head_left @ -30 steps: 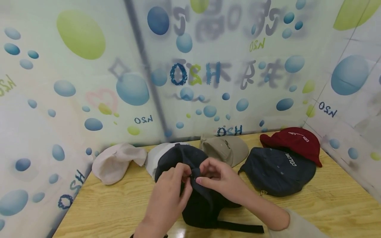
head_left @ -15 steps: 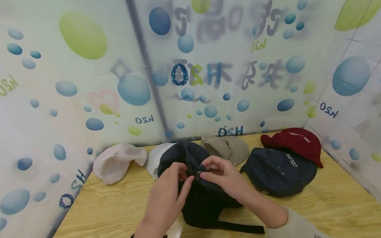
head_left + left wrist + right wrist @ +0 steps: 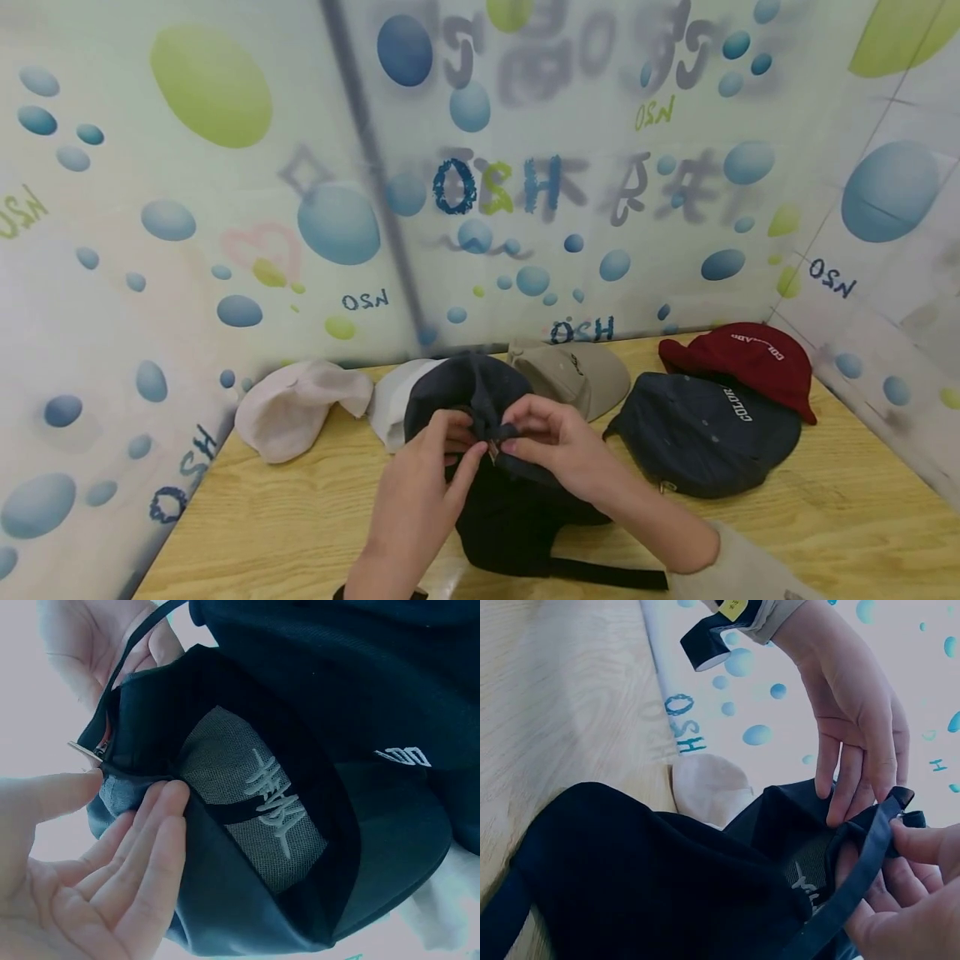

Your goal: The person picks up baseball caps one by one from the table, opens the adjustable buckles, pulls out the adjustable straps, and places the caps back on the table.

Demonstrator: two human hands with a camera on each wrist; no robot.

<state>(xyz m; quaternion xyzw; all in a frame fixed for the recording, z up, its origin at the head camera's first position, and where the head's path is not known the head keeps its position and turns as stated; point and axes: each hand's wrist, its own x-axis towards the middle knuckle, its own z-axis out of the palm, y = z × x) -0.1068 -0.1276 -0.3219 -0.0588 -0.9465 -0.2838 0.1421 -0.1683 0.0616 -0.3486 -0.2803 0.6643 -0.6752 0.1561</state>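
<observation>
In the head view my left hand (image 3: 412, 483) and right hand (image 3: 573, 450) meet at the back of a dark navy cap (image 3: 442, 387). The left thumb lies by a small metal buckle (image 3: 88, 751) while its fingers reach over the cap's rear edge, pinching it. From the other side, my right thumb and fingers pinch the cap's narrow strap (image 3: 876, 847) close to the buckle. The cap's opening shows a mesh lining and pale stitching (image 3: 274, 799). Beneath it lies a black cap (image 3: 498, 533), its loose strap (image 3: 607, 573) trailing right over the table.
Along the back of the wooden table (image 3: 300, 517) are a pale pink cap (image 3: 281, 408), a white cap (image 3: 390, 404) and a beige cap (image 3: 592, 375). At right, a dark blue cap (image 3: 705, 437) overlaps a red cap (image 3: 742, 358). A patterned curtain wall (image 3: 525, 250) stands behind.
The hands stay at the navy cap's rear strap, fingers shifting slightly around the buckle. More of the buckle shows between the thumbs now. The cap has shifted slightly right; the other caps stay put.
</observation>
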